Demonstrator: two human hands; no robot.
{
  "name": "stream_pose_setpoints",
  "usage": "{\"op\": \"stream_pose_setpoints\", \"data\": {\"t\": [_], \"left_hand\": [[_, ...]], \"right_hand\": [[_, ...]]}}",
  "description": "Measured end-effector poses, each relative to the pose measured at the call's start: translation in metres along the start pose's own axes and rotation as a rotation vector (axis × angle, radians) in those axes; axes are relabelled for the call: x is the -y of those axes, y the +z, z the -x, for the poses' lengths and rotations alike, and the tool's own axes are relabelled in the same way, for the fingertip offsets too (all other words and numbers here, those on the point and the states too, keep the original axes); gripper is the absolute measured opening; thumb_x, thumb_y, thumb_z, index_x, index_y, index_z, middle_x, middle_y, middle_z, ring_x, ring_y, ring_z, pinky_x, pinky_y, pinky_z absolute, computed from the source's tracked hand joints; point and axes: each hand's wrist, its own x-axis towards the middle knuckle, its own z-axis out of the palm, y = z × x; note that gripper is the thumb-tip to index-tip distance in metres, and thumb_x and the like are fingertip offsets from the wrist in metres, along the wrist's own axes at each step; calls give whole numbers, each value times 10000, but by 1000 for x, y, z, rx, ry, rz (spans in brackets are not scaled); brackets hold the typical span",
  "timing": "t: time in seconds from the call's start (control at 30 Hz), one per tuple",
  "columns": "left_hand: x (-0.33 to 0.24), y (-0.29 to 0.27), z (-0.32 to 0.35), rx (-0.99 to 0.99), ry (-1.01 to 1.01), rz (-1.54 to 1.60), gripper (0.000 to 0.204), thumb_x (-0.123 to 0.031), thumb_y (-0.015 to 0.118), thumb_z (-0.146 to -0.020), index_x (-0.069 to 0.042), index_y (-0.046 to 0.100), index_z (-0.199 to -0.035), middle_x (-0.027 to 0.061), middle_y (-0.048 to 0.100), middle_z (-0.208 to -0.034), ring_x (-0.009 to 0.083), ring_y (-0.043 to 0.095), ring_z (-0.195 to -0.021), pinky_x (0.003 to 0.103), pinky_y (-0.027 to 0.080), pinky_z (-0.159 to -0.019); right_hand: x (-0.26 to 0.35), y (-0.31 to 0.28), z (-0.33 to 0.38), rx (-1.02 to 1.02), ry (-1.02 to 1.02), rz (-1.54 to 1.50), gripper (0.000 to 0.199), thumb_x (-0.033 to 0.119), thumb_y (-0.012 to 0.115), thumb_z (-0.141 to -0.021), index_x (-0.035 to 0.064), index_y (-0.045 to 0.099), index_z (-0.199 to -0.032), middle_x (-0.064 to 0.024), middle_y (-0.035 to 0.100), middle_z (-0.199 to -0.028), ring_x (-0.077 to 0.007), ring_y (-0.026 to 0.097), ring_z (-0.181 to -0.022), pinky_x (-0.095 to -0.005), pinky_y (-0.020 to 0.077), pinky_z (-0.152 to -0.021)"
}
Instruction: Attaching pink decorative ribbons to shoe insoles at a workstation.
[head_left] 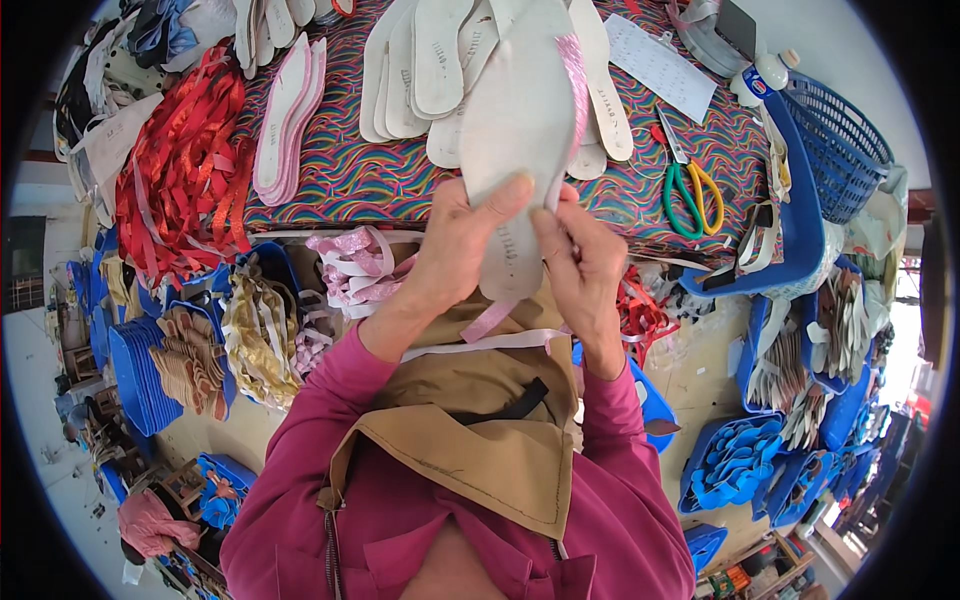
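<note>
My left hand (462, 248) grips a white shoe sole (520, 130) by its lower end, thumb pressed on its face. My right hand (583, 262) pinches the sole's right edge, where a pink glittery strap (574, 75) runs up along it. The strap's loose ends hang below my hands (495, 318) across a tan apron (480, 400). The sole is held upright above the near edge of a table with a wavy multicoloured cover (370, 180).
A pile of white soles (420, 70) and pink-edged soles (285, 120) lie on the table. Green and yellow scissors (690, 190) lie right. Red ribbons (180, 170), pink straps (350, 265) and gold straps (255, 330) sit left. Blue baskets (840, 140) and trays (735, 460) stand right.
</note>
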Motion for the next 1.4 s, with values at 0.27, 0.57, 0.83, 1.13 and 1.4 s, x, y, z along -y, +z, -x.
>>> {"op": "stream_pose_setpoints", "data": {"t": [0.27,0.57,0.83,1.13,1.4], "left_hand": [[-41,2,-5,35,-44,-23,279,-202,580,-949,42,604,-1083,125,664,-791,200,639,-651,303,539,-595],[1,-11,4,263,-222,333,247,-80,606,-914,47,559,-1121,121,617,-732,191,552,-544,316,483,-500],[-8,-1,14,229,-178,14,313,30,642,-842,46,556,-1143,124,645,-762,189,597,-579,285,504,-530],[-7,-5,20,200,-178,-86,370,52,636,-822,69,548,-1180,156,681,-811,197,622,-615,273,506,-546],[-27,-8,-2,27,-90,-122,390,-11,638,-839,74,530,-1204,171,678,-867,210,633,-647,273,511,-594]], "right_hand": [[-19,-8,39,98,-56,57,89,16,620,-838,-30,652,-907,-22,525,-680,-120,391,-591,-236,312,-555],[29,-9,-12,-74,360,-576,111,-27,599,-827,-20,683,-899,-7,557,-656,-86,408,-557,-204,314,-517],[-1,-15,-22,-40,264,-558,60,0,602,-876,-11,659,-891,27,526,-634,-61,398,-563,-189,316,-534],[-12,-8,-25,-117,85,-366,58,-8,651,-855,9,645,-911,31,547,-723,-52,382,-595,-184,300,-548],[8,-4,13,94,347,-198,309,-36,625,-818,-9,671,-1122,13,600,-747,-77,435,-566,-209,360,-518]]}}
